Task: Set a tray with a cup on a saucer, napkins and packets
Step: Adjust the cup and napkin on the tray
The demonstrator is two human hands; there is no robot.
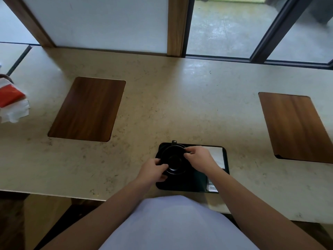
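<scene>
A black tray (189,184) lies on the pale counter near its front edge. On the tray's left half stands a black cup (173,159) on a black saucer (177,171), its handle pointing away from me. My left hand (153,171) grips the near left edge of the cup and saucer. My right hand (198,157) pinches the cup's right rim. A white napkin (217,156) lies on the tray's right side, partly under my right hand. Packets (212,186) sit at the tray's near right corner.
Two wooden inset panels are set in the counter, one at the left (88,109) and one at the right (295,127). A red and white napkin pile (12,103) lies at the far left. Windows run along the back edge.
</scene>
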